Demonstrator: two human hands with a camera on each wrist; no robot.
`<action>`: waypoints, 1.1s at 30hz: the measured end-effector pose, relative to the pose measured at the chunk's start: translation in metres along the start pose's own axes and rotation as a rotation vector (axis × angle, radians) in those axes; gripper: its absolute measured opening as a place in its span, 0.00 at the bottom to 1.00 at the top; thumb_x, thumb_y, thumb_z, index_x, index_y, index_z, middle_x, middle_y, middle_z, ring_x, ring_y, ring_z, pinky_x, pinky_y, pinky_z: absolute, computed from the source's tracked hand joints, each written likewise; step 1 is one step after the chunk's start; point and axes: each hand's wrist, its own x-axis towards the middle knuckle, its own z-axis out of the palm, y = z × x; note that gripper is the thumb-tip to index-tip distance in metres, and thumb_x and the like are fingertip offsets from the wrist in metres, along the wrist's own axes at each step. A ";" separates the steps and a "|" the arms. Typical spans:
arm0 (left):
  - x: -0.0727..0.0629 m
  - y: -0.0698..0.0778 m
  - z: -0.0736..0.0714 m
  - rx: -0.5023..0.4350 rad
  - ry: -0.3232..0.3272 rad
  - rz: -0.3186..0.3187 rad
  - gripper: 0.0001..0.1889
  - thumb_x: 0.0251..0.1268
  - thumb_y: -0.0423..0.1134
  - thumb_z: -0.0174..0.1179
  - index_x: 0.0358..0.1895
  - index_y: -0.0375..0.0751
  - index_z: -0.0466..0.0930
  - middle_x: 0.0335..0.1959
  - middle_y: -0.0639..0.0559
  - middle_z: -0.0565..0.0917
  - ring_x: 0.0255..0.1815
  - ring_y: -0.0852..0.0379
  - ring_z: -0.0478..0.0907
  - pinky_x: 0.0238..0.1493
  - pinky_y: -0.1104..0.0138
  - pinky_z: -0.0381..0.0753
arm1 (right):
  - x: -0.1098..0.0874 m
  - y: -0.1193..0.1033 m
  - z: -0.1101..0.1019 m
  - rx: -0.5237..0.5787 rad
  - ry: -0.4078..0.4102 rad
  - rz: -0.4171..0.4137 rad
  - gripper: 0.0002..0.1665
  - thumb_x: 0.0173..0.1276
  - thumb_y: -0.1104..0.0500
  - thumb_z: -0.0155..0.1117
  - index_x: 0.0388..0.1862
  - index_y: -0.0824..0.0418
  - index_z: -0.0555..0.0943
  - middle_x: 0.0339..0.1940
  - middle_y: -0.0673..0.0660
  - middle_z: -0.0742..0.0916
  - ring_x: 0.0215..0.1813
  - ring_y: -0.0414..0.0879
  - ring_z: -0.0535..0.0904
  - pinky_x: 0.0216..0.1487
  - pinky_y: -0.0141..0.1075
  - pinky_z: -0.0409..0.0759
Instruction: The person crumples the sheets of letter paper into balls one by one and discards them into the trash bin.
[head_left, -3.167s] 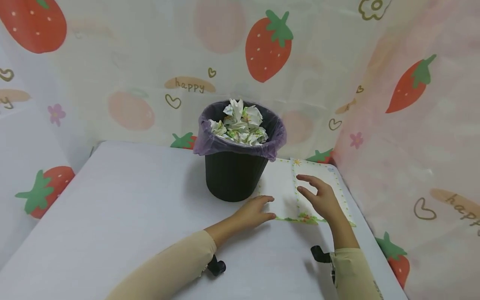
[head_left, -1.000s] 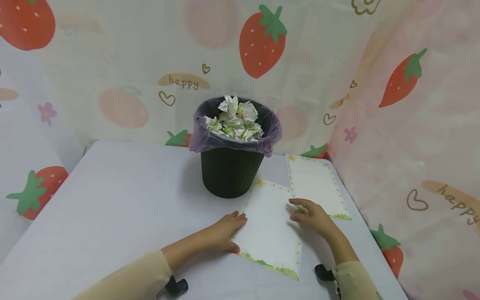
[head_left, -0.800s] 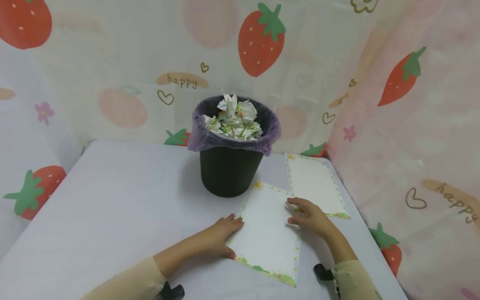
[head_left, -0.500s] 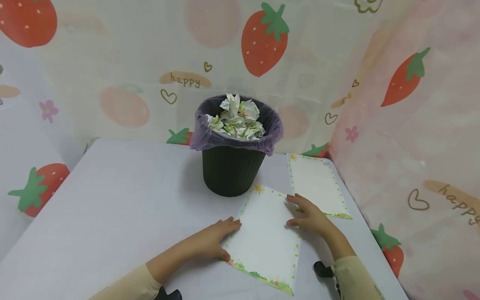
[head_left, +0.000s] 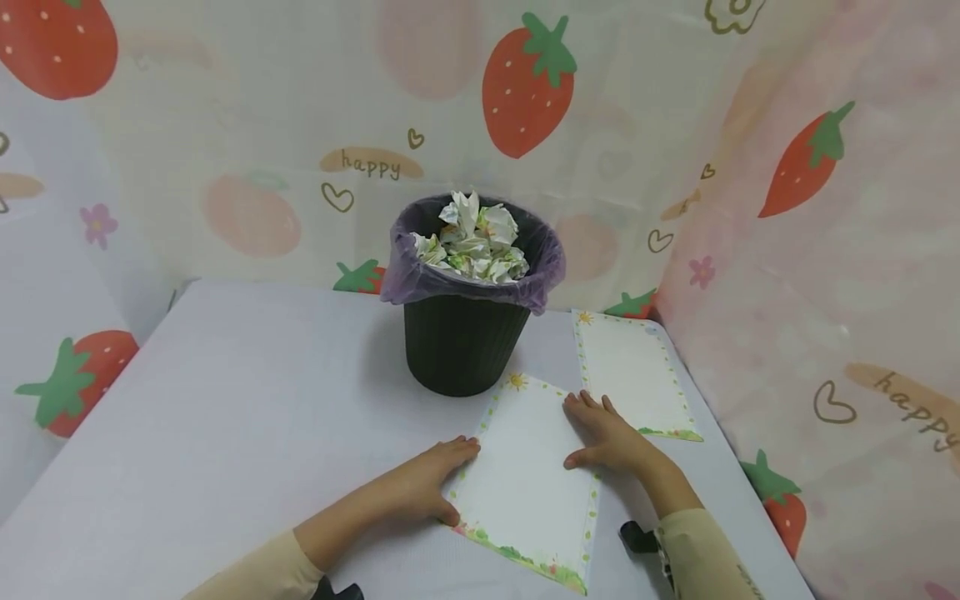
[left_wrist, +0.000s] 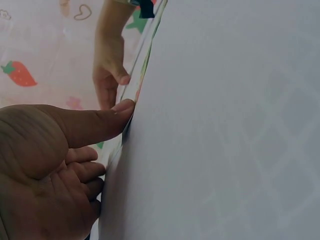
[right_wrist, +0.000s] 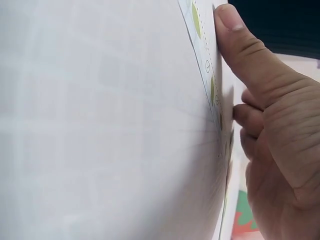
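A sheet of paper (head_left: 525, 475) with a decorated border of leaves, a sun and grass lies flat on the white table. At its left edge, my left hand (head_left: 423, 483) rests with spread fingers, the thumb by the lower left corner. My right hand (head_left: 611, 437) touches the upper right edge, its fingers and thumb lying on the sheet. The left wrist view shows my left thumb (left_wrist: 95, 125) over the paper's edge. In the right wrist view, my right thumb (right_wrist: 250, 55) lies on the paper past its leafy border. Neither hand grips it.
Behind the sheet stands a black bin (head_left: 461, 346) lined with a purple bag (head_left: 408, 279), holding crumpled paper balls (head_left: 480, 246). A second bordered sheet (head_left: 637, 371) lies at the back right, near the table's right edge. Strawberry-print cloth (head_left: 262, 83) hangs around the table.
The near sheet has slid left and towards me, apart from the back sheet's pile position. My left hand moved left with it; my right hand came down onto its right edge.
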 end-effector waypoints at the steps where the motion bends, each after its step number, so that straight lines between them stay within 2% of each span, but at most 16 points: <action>1: -0.001 0.000 0.000 0.000 0.001 -0.001 0.54 0.44 0.36 0.81 0.78 0.35 0.61 0.82 0.44 0.60 0.84 0.43 0.51 0.82 0.47 0.50 | 0.000 0.000 0.000 -0.009 -0.006 -0.003 0.71 0.46 0.34 0.80 0.83 0.59 0.58 0.84 0.59 0.59 0.86 0.57 0.45 0.83 0.58 0.34; 4: -0.001 0.001 -0.001 0.001 0.004 0.003 0.54 0.44 0.36 0.81 0.78 0.33 0.61 0.82 0.42 0.59 0.83 0.41 0.51 0.81 0.46 0.51 | 0.000 0.000 0.002 -0.022 -0.019 0.009 0.70 0.46 0.33 0.79 0.83 0.57 0.58 0.84 0.58 0.59 0.85 0.59 0.44 0.83 0.58 0.37; 8: -0.002 0.001 -0.002 -0.005 0.004 0.000 0.56 0.43 0.37 0.82 0.78 0.32 0.59 0.82 0.40 0.58 0.83 0.40 0.51 0.81 0.46 0.53 | -0.001 -0.006 0.003 -0.012 -0.013 0.038 0.66 0.48 0.33 0.79 0.83 0.52 0.61 0.83 0.60 0.61 0.84 0.68 0.43 0.79 0.67 0.45; 11: -0.003 0.002 -0.001 -0.002 0.005 -0.006 0.58 0.42 0.38 0.82 0.79 0.33 0.57 0.82 0.40 0.56 0.83 0.41 0.51 0.81 0.46 0.53 | -0.003 -0.010 0.003 0.023 0.006 0.079 0.63 0.47 0.32 0.79 0.81 0.45 0.64 0.83 0.57 0.63 0.83 0.70 0.43 0.74 0.73 0.52; 13: -0.003 0.003 -0.001 -0.003 0.012 -0.012 0.59 0.42 0.38 0.82 0.80 0.33 0.55 0.83 0.40 0.55 0.83 0.41 0.51 0.81 0.47 0.54 | -0.005 -0.012 0.002 0.067 0.033 0.094 0.61 0.47 0.33 0.80 0.80 0.43 0.66 0.82 0.55 0.66 0.83 0.69 0.47 0.73 0.74 0.54; 15: -0.002 0.004 -0.001 -0.019 0.030 -0.026 0.60 0.43 0.39 0.83 0.80 0.33 0.54 0.83 0.40 0.56 0.83 0.41 0.52 0.80 0.47 0.54 | -0.008 -0.013 0.001 0.114 0.067 0.088 0.59 0.48 0.35 0.81 0.79 0.43 0.67 0.80 0.53 0.70 0.82 0.66 0.54 0.73 0.71 0.59; 18: 0.000 0.005 -0.002 -0.099 0.115 -0.047 0.59 0.47 0.42 0.82 0.80 0.33 0.53 0.80 0.38 0.61 0.80 0.40 0.60 0.78 0.47 0.60 | -0.013 -0.018 -0.002 0.165 0.126 0.049 0.57 0.51 0.39 0.82 0.79 0.44 0.67 0.77 0.52 0.74 0.78 0.61 0.66 0.72 0.62 0.68; 20: 0.002 0.004 -0.003 -0.205 0.196 -0.051 0.53 0.53 0.43 0.80 0.79 0.34 0.57 0.76 0.38 0.68 0.75 0.41 0.68 0.75 0.49 0.68 | -0.018 -0.022 -0.004 0.178 0.158 0.018 0.56 0.53 0.41 0.82 0.80 0.44 0.66 0.75 0.50 0.76 0.73 0.57 0.73 0.69 0.57 0.73; 22: 0.004 0.004 -0.005 -0.307 0.282 -0.033 0.45 0.58 0.43 0.77 0.76 0.34 0.64 0.68 0.40 0.77 0.66 0.43 0.78 0.67 0.53 0.77 | -0.022 -0.027 -0.007 0.173 0.181 -0.016 0.55 0.54 0.42 0.81 0.80 0.42 0.66 0.75 0.48 0.77 0.71 0.54 0.76 0.67 0.55 0.75; 25: 0.006 0.003 -0.010 -0.421 0.356 -0.001 0.31 0.64 0.41 0.73 0.68 0.37 0.75 0.53 0.47 0.84 0.51 0.51 0.84 0.52 0.63 0.85 | -0.028 -0.038 -0.012 0.142 0.206 -0.076 0.54 0.55 0.42 0.81 0.80 0.38 0.65 0.74 0.43 0.77 0.70 0.51 0.76 0.66 0.54 0.76; 29: 0.006 0.008 -0.019 -0.451 0.400 0.026 0.18 0.67 0.40 0.70 0.56 0.40 0.84 0.41 0.54 0.86 0.39 0.58 0.84 0.40 0.71 0.84 | -0.030 -0.052 -0.021 0.054 0.238 -0.167 0.55 0.54 0.40 0.80 0.80 0.37 0.65 0.74 0.40 0.76 0.74 0.48 0.73 0.70 0.52 0.74; 33: 0.003 0.017 -0.029 -0.428 0.448 0.042 0.09 0.68 0.42 0.69 0.47 0.44 0.87 0.38 0.57 0.88 0.36 0.59 0.83 0.36 0.72 0.83 | -0.032 -0.063 -0.029 -0.025 0.298 -0.264 0.57 0.52 0.39 0.81 0.80 0.43 0.65 0.77 0.45 0.74 0.76 0.49 0.70 0.75 0.45 0.68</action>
